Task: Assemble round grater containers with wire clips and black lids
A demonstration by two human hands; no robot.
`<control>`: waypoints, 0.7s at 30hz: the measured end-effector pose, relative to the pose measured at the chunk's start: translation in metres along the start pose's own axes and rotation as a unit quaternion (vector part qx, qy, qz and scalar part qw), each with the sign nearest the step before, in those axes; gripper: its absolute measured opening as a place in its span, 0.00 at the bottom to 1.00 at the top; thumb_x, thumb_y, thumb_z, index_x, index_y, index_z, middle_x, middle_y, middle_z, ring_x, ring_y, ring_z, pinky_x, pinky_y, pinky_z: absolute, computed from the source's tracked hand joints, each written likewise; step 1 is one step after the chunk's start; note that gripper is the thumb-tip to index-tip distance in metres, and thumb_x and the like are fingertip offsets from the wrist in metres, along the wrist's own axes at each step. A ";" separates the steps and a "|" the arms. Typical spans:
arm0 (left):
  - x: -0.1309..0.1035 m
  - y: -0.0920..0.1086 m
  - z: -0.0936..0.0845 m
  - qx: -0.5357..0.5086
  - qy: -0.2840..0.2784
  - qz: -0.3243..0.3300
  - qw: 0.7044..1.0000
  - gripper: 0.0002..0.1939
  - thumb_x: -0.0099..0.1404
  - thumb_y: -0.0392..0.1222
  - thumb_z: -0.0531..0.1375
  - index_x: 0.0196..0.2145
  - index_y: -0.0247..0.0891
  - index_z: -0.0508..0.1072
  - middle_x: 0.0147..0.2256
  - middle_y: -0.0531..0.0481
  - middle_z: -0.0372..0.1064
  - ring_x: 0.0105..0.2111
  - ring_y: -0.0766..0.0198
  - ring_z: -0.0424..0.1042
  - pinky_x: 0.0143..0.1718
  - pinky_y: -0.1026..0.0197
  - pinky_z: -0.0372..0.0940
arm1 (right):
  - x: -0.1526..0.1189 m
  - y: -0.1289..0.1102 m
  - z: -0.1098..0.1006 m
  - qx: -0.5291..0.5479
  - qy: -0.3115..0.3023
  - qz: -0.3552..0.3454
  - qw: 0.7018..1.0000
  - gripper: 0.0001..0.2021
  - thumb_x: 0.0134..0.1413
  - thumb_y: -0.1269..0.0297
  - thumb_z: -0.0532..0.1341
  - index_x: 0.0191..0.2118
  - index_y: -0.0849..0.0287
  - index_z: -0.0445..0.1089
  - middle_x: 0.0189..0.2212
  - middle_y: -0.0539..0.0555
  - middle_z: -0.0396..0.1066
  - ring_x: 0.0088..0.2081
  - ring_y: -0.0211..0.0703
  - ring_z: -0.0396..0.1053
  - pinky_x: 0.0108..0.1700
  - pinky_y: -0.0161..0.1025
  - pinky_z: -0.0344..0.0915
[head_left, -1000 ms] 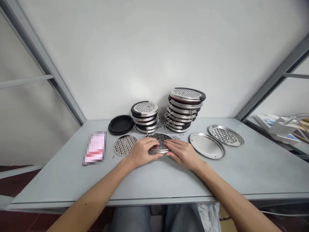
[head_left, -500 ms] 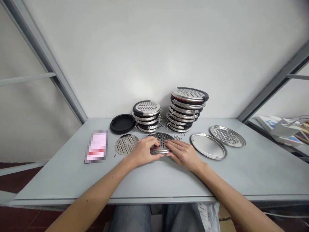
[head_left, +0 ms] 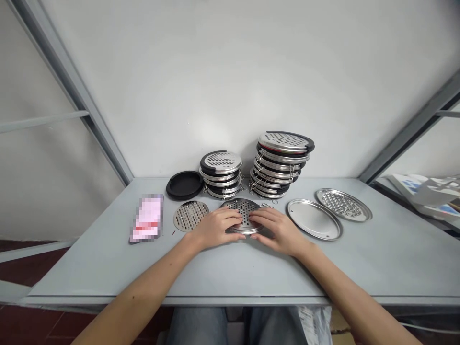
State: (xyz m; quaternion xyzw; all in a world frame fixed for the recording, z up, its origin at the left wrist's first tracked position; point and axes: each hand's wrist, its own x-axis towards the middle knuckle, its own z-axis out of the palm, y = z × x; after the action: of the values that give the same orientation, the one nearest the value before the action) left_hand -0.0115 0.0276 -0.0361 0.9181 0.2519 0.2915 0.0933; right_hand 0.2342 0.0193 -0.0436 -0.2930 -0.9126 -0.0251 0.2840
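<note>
On the table in front of me lies a round metal grater (head_left: 245, 216), its perforated face up and dark from reflection. My left hand (head_left: 214, 227) grips its left side, fingertips on the face and thumb along the front rim. From the right, my right hand (head_left: 279, 230) holds it the same way, fingers over the holes and thumb low by the rim. A loose perforated grating disc (head_left: 190, 215) lies beside my left hand. Right of my right hand are a plain shallow metal plate (head_left: 314, 219) and a rimmed grating plate (head_left: 344, 205). Small wire pieces (head_left: 266, 205) lie behind the grater.
Two stacks of round graters with black rims and wire clips, a shorter stack (head_left: 221, 173) and a taller stack (head_left: 282, 163), stand by the wall. A black round tray (head_left: 184, 185) sits left of them. A blurred pink phone-like item (head_left: 146, 218) lies far left. Metal frame posts flank the table.
My right hand has eased slightly back toward the right, and its fingers have shifted on the grater, showing more of its face. The view has moved a little.
</note>
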 end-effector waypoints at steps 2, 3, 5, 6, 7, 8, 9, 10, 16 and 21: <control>0.000 0.000 0.003 0.003 0.005 -0.001 1.000 0.13 0.63 0.49 0.62 0.40 0.37 0.74 0.46 0.46 0.73 0.47 0.58 0.72 0.55 0.54 0.62 | 0.001 -0.001 0.001 0.009 -0.001 -0.013 1.000 0.19 0.57 0.55 0.61 0.51 0.61 0.69 0.48 0.62 0.73 0.50 0.52 0.70 0.51 0.51 0.69; -0.001 0.000 0.004 0.003 0.005 -0.003 1.000 0.14 0.62 0.49 0.63 0.41 0.37 0.74 0.46 0.46 0.73 0.47 0.58 0.71 0.55 0.54 0.62 | 0.001 -0.001 0.002 0.013 -0.005 -0.022 1.000 0.19 0.58 0.55 0.61 0.51 0.61 0.69 0.48 0.62 0.73 0.50 0.52 0.70 0.51 0.50 0.69; -0.001 -0.001 0.004 -0.003 0.000 -0.011 1.000 0.16 0.60 0.49 0.65 0.42 0.38 0.75 0.47 0.46 0.73 0.48 0.57 0.71 0.55 0.53 0.63 | 0.001 -0.001 0.003 0.019 -0.012 -0.036 0.999 0.18 0.59 0.56 0.60 0.51 0.60 0.69 0.48 0.61 0.73 0.50 0.51 0.70 0.51 0.49 0.69; -0.001 -0.002 0.002 -0.006 -0.005 -0.016 1.000 0.17 0.58 0.50 0.66 0.43 0.39 0.75 0.48 0.46 0.72 0.49 0.56 0.70 0.54 0.53 0.63 | 0.001 -0.001 0.004 0.020 -0.014 -0.038 0.999 0.18 0.59 0.56 0.60 0.51 0.60 0.69 0.48 0.61 0.73 0.50 0.51 0.70 0.51 0.49 0.69; -0.001 -0.003 0.001 -0.007 -0.009 -0.020 1.000 0.20 0.56 0.50 0.67 0.44 0.39 0.74 0.49 0.46 0.71 0.50 0.55 0.69 0.55 0.52 0.63 | 0.001 -0.001 0.004 0.020 -0.014 -0.038 0.999 0.18 0.59 0.56 0.60 0.52 0.60 0.69 0.48 0.62 0.73 0.50 0.51 0.70 0.51 0.49 0.69; -0.001 -0.005 -0.002 -0.004 -0.015 -0.026 1.000 0.23 0.54 0.51 0.68 0.46 0.41 0.74 0.51 0.45 0.70 0.51 0.54 0.68 0.56 0.50 0.62 | 0.001 -0.001 0.004 0.019 -0.013 -0.035 0.999 0.18 0.59 0.57 0.60 0.53 0.60 0.68 0.49 0.62 0.73 0.50 0.51 0.70 0.51 0.49 0.69; -0.002 -0.007 -0.004 0.002 -0.020 -0.032 0.999 0.26 0.53 0.52 0.68 0.48 0.41 0.73 0.53 0.44 0.68 0.53 0.52 0.67 0.56 0.49 0.61 | 0.001 0.000 0.003 0.017 -0.012 -0.032 0.999 0.19 0.60 0.57 0.59 0.53 0.60 0.68 0.49 0.62 0.73 0.50 0.51 0.70 0.52 0.50 0.69; -0.002 -0.009 -0.006 0.008 -0.024 -0.039 0.999 0.28 0.53 0.53 0.68 0.50 0.42 0.72 0.54 0.43 0.67 0.54 0.51 0.66 0.57 0.47 0.60 | 0.001 0.000 0.002 0.016 -0.013 -0.030 0.999 0.18 0.60 0.58 0.59 0.53 0.60 0.68 0.49 0.62 0.73 0.51 0.51 0.70 0.52 0.50 0.69; -0.004 -0.012 -0.003 0.024 -0.017 -0.048 0.998 0.28 0.56 0.57 0.65 0.51 0.42 0.72 0.52 0.42 0.70 0.54 0.51 0.68 0.56 0.46 0.61 | 0.000 -0.003 -0.004 0.015 0.001 -0.033 0.999 0.17 0.57 0.58 0.60 0.50 0.60 0.70 0.46 0.62 0.74 0.49 0.51 0.71 0.51 0.50 0.69; -0.001 -0.005 0.007 0.050 0.055 -0.040 0.996 0.25 0.54 0.60 0.66 0.45 0.42 0.76 0.46 0.45 0.75 0.46 0.53 0.73 0.52 0.47 0.62 | 0.002 -0.006 -0.002 0.003 0.022 -0.036 0.999 0.15 0.58 0.59 0.60 0.48 0.60 0.70 0.45 0.60 0.74 0.48 0.50 0.71 0.50 0.48 0.69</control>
State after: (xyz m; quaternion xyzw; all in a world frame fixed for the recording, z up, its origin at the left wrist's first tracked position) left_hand -0.0106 0.0314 -0.0439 0.8936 0.3070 0.3243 0.0451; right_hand 0.2304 0.0148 -0.0406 -0.2586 -0.9162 -0.0394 0.3037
